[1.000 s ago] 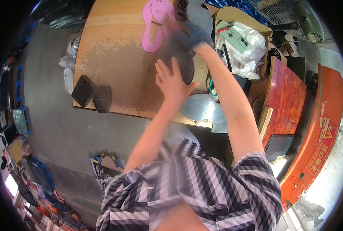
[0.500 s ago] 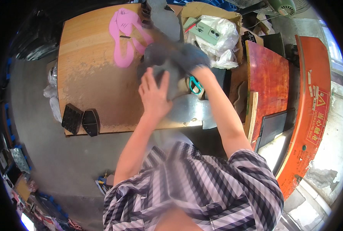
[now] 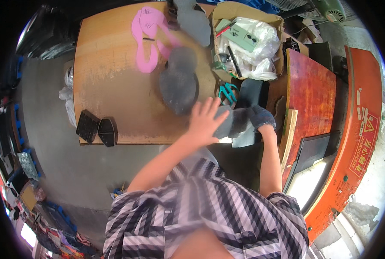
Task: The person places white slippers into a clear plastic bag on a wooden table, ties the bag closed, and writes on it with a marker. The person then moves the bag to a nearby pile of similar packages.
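Observation:
A dark grey sole-shaped piece (image 3: 179, 88) lies on the wooden table, its near end just beyond my left hand (image 3: 206, 121). That hand is bare, its fingers spread over the left end of a smaller grey sheet (image 3: 227, 123). My right hand (image 3: 262, 118), in a dark blue glove, is closed on the sheet's right end at the table's near edge. Its fingertips are partly hidden. Beneath the right hand lies a dark flat strip (image 3: 253, 90). Teal-handled scissors (image 3: 228, 93) rest just beyond the sheet.
Pink sole-shaped patterns (image 3: 147, 30) lie at the table's far side, beside another grey sheet (image 3: 193, 21). A cardboard box (image 3: 216, 36) holds white plastic, a green case and pens. Two black blocks (image 3: 107, 131) sit at the near left corner. A reddish board (image 3: 311, 90) stands at right.
My gloved right hand has come from the far side toward the near right edge. My left hand has moved right, off the dark sole-shaped piece, which now lies uncovered.

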### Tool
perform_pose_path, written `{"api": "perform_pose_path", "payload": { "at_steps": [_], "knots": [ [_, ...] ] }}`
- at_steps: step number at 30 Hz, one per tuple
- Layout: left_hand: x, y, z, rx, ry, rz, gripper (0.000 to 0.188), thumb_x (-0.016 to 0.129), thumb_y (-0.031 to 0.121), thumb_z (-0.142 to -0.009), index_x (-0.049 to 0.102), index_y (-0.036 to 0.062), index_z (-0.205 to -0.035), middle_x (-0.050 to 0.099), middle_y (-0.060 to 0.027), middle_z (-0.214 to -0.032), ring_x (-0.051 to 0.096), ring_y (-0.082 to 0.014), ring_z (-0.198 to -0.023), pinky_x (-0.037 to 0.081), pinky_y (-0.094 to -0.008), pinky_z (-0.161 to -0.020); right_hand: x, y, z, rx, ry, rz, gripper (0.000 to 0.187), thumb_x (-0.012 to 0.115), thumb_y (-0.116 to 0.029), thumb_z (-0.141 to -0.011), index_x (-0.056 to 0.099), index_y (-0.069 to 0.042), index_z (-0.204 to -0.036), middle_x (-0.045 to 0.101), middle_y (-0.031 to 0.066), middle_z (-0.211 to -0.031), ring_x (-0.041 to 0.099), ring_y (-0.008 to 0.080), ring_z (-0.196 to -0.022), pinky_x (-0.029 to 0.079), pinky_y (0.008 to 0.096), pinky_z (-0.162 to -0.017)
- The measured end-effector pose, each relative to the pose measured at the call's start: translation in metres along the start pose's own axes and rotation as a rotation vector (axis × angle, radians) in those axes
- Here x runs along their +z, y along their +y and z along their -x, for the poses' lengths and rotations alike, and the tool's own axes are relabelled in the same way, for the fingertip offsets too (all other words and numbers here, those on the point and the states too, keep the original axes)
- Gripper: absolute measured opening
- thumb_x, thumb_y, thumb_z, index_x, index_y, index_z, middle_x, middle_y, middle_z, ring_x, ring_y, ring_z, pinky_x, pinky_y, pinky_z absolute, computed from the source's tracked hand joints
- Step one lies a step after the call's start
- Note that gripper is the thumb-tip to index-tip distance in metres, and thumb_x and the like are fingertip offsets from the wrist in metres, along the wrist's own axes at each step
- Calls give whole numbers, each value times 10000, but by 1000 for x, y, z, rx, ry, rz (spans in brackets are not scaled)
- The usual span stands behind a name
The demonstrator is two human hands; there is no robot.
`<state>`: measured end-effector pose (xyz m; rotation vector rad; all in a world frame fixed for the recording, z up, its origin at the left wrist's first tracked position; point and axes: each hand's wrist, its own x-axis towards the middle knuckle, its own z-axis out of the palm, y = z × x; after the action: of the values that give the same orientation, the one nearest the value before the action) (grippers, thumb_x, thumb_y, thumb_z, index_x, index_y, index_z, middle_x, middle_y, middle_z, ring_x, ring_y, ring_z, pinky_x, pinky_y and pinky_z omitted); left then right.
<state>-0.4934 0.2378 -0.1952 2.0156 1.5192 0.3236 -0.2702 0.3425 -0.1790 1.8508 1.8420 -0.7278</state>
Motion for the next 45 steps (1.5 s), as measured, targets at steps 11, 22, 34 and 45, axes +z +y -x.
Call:
{"api": "perform_pose_path", "payload": {
  "at_steps": [11, 22, 34, 45],
  "knots": [
    [-4, -59, 3, -704, 472, 98, 1067, 824, 366, -565, 229, 132, -1420, 96, -318, -1442, 195, -454, -1318, 262, -547, -997, -27, -212, -83, -1144, 571, 489, 481, 572, -218, -778, 481, -181, -1249, 447, 67, -1317, 413, 274, -1228, 374, 477, -943],
    [-19, -71, 5, -519, 486, 90, 971, 782, 173, -517, 335, 223, -1377, 136, -280, -1427, 252, -446, -1276, 266, -522, -1003, -46, -242, -79, -1185, 100, 1013, 620, 687, -290, -691, 479, -184, -1265, 479, 62, -1274, 419, 233, -1214, 387, 441, -936],
    [15, 8, 26, 144, 19, -18, 838, 727, 168, -556, 418, 196, -1334, 251, -237, -1420, 264, -398, -1312, 263, -548, -1010, 9, -37, 56, -752, 374, 194, 622, 673, -245, -607, 496, -90, -1183, 528, 104, -1123, 534, 311, -1005, 425, 464, -752],
    [15, -52, -3, -746, 551, 176, 1057, 813, 385, -580, 221, 119, -1414, 97, -289, -1456, 182, -457, -1323, 267, -534, -1018, -16, -136, -6, -608, 206, -195, 457, 666, -348, -765, 549, -110, -1136, 601, 158, -1073, 573, 354, -982, 462, 426, -833]
  ]
}}
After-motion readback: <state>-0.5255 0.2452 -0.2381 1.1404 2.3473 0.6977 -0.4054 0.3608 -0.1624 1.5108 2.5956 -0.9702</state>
